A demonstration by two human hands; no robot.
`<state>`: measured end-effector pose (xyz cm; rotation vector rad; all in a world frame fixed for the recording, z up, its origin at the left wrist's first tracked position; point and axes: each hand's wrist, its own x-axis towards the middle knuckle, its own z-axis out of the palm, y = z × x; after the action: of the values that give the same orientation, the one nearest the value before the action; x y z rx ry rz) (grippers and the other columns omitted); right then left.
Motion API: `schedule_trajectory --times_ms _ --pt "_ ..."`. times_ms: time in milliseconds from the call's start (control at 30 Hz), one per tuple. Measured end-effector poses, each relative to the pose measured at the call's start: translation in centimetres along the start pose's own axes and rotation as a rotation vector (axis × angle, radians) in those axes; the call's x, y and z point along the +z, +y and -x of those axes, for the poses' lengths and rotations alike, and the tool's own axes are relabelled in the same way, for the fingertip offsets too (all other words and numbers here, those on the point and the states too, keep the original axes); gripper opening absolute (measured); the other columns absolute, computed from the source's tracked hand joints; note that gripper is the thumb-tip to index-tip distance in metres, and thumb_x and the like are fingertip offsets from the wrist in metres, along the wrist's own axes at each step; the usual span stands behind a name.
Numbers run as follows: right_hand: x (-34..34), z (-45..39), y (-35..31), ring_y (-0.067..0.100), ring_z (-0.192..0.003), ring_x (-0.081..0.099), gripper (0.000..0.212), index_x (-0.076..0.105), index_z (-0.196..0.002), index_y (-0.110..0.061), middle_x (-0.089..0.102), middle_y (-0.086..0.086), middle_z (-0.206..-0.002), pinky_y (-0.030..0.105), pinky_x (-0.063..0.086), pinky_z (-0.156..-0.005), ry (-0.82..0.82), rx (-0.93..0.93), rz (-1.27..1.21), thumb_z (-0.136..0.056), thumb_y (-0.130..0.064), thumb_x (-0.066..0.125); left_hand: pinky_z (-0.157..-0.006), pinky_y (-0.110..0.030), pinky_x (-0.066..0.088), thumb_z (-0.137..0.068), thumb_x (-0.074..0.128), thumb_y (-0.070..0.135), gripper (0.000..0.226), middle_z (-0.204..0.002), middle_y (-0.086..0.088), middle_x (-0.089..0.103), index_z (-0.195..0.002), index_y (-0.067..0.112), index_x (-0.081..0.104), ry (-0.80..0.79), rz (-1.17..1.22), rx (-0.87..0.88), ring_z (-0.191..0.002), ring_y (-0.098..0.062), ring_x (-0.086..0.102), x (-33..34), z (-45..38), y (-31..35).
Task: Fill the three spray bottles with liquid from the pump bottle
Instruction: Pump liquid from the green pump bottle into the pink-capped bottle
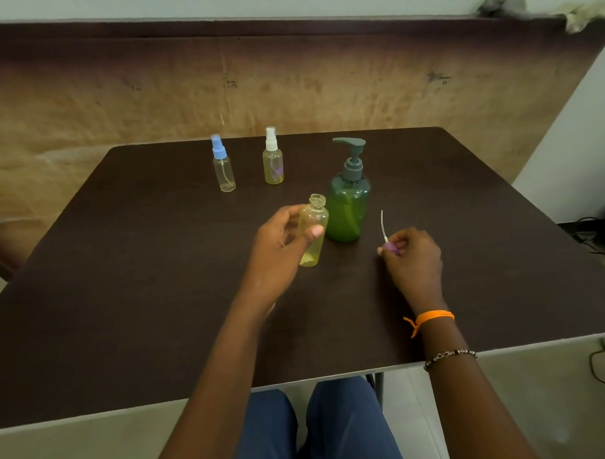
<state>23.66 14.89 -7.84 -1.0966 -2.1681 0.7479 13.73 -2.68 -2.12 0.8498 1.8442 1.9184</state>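
Gripping the uncapped spray bottle [313,229] upright between thumb and fingers, the left hand [281,245] holds it just beside the pump bottle [348,207], nozzle above-right of its mouth; the right hand [411,256] pinches the removed sprayer [388,241], tube upward

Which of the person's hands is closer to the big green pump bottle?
Left. The left hand holds an open clear bottle right beside the green pump bottle; the right hand is farther off, to its right.
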Motion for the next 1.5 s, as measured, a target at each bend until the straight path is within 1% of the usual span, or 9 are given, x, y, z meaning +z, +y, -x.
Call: schedule_trajectory --times_ms 133,267,433,567,700,833,900,1267,1500 --pt "0.0 -0.1 0.2 0.024 -0.090 0.056 0.023 0.063 -0.091 -0.010 0.058 0.008 -0.097 0.026 0.036 -0.073 -0.007 -0.012 -0.027 -0.076 -0.017 0.078 -0.079 -0.019 0.051 -0.088 0.062 0.011 0.022 -0.103 0.009 0.068 -0.107 0.022 0.060 0.000 0.005 0.004 -0.095 -0.001 0.063 0.0 0.0 0.1" --pt "-0.5 -0.2 -0.9 0.027 -0.106 0.051 0.038 0.060 -0.113 -0.007 0.053 0.012 -0.116 0.026 0.037 -0.082 0.061 -0.081 -0.026 -0.082 -0.024 0.074 -0.077 -0.017 0.050 -0.088 0.062 0.012 0.021 -0.103 0.010 0.068 -0.105 0.025 0.060 0.001 0.013 0.000 -0.095 0.001 0.063 0.0 -0.1 0.0" --pt "-1.0 -1.0 -5.6 0.021 -0.111 0.049 0.034 0.056 -0.118 -0.004 0.052 0.012 -0.117 0.026 0.039 -0.094 0.317 -0.494 -0.155 -0.085 -0.006 0.063 -0.072 -0.013 0.049 -0.089 0.061 0.010 0.021 -0.100 0.011 0.068 -0.103 0.024 0.061 0.029 0.049 0.014 -0.091 0.005 0.063 -0.2 -0.2 0.3" --pt "0.9 -2.6 -8.4 0.024 -0.124 0.043 0.051 0.046 -0.133 -0.001 0.045 0.016 -0.133 0.033 0.038 -0.105 0.287 -0.658 -0.133 -0.085 -0.007 0.060 -0.070 -0.011 0.048 -0.089 0.061 0.009 0.021 -0.101 0.010 0.067 -0.105 0.022 0.061 0.058 0.059 0.028 -0.090 0.006 0.063 -0.4 -0.4 0.5" --pt "3.4 -3.9 -8.8 0.026 -0.131 0.037 0.074 0.033 -0.142 -0.002 0.032 0.015 -0.144 0.034 0.038 -0.105 0.221 -0.679 -0.033 -0.080 -0.014 0.073 -0.069 -0.010 0.048 -0.088 0.061 0.007 0.022 -0.100 0.010 0.068 -0.105 0.021 0.061 0.067 0.069 0.022 -0.090 0.006 0.063 -0.7 -0.5 0.5" --pt "4.2 -4.2 -8.9 0.024 -0.121 0.044 0.088 0.025 -0.138 -0.013 0.021 0.002 -0.142 0.039 0.050 -0.084 0.259 -0.672 -0.004 -0.069 -0.010 0.079 -0.069 -0.010 0.048 -0.088 0.061 0.009 0.022 -0.101 0.010 0.068 -0.104 0.024 0.061 0.072 0.066 0.009 -0.091 0.005 0.064 -0.8 -0.7 0.4" --pt "4.1 -4.4 -8.9 0.024 -0.119 0.046 0.088 0.025 -0.136 -0.015 0.022 0.001 -0.139 0.041 0.051 -0.081 0.263 -0.678 -0.017 -0.066 -0.004 0.077 -0.068 -0.010 0.048 -0.088 0.061 0.009 0.022 -0.101 0.010 0.068 -0.105 0.024 0.061 0.074 0.070 0.006 -0.091 0.004 0.063 -0.8 -0.7 0.3" --pt "2.3 -1.7 -8.0 0.021 -0.129 0.036 0.084 0.032 -0.133 -0.011 0.028 0.006 -0.135 0.041 0.044 -0.100 0.163 -0.837 -0.252 -0.063 0.005 0.074 -0.070 -0.008 0.047 -0.088 0.060 0.008 0.023 -0.101 0.010 0.067 -0.110 0.015 0.061 0.099 0.098 0.048 -0.092 0.006 0.063 -1.3 -0.5 1.3" --pt "2.2 0.1 -8.0 0.030 -0.137 0.026 0.080 0.030 -0.139 0.002 0.026 0.012 -0.141 0.030 0.019 -0.117 0.312 -0.830 0.049 -0.073 -0.005 0.075 -0.071 -0.009 0.047 -0.088 0.061 0.009 0.024 -0.102 0.011 0.068 -0.111 0.015 0.061 0.107 0.093 0.050 -0.093 0.006 0.063 -1.3 -0.5 1.5"
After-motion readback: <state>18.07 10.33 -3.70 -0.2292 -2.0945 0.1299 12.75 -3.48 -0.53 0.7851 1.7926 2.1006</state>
